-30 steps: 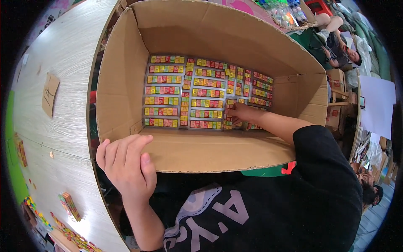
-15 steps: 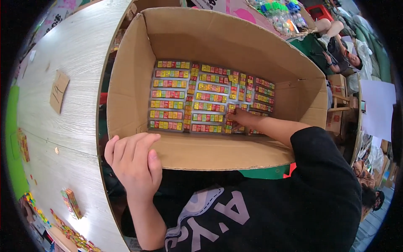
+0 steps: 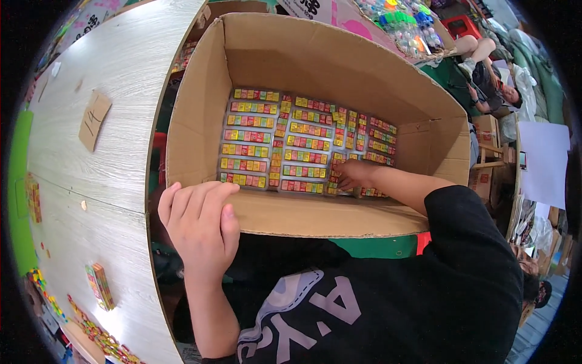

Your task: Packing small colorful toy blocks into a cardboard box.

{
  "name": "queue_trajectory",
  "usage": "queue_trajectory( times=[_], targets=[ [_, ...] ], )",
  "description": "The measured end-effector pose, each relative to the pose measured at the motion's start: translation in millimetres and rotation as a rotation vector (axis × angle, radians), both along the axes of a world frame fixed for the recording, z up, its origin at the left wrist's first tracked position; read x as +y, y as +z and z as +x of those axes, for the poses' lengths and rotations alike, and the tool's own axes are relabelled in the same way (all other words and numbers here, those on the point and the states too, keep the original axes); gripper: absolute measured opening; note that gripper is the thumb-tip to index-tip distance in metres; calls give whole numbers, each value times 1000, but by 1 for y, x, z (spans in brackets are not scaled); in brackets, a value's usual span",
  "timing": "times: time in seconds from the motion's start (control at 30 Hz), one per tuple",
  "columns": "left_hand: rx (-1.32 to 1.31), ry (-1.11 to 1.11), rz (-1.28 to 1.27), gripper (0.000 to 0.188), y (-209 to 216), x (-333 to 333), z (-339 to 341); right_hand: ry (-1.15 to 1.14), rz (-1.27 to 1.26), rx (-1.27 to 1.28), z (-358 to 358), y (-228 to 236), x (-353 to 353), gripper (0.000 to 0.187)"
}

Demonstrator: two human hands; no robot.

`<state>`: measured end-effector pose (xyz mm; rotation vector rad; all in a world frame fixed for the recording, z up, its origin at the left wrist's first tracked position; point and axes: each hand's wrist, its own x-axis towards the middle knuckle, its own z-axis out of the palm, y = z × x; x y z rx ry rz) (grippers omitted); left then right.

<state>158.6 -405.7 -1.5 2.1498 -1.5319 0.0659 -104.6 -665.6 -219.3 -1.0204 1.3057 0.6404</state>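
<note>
A deep brown cardboard box (image 3: 339, 215) stands before me. Rows of small red, yellow, pink and green packs (image 3: 247, 121) in clear wrapping cover its bottom, some lying lengthwise and others crosswise. My left hand (image 3: 203, 227) is at the near left corner, its bent fingers over the rim and the thumb beside them. Reaching inside from the right, my right hand (image 3: 354, 174) has its fingers curled down onto a crosswise row of packs (image 3: 336, 159) right of the middle. Its fingertips are partly hidden, so how firmly they hold the row is unclear.
Left of the box is a pale table (image 3: 121, 73) with a cardboard card (image 3: 95, 121), a small stack of packs (image 3: 100, 286) and scattered colourful pieces. Behind the box, a tray holds bright plastic items (image 3: 412, 27). A seated person (image 3: 488, 79) is at the far right.
The view has shifted slightly, so the box and table appear a little up and to the right. My right hand stays at the same row, its fingers slightly lower; the left remains at the corner.
</note>
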Motion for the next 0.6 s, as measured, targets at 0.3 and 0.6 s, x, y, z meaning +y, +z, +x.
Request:
queue_trajectory(
  times=[0.3, 0.6],
  targets=[
    [-17, 7, -1, 20, -2, -1, 1, 314, -138, 134, -1, 19, -16, 46],
    [-38, 29, 21, 23, -3, -3, 1, 962, -1245, -482, 43, 40, -94, 17]
  ],
)
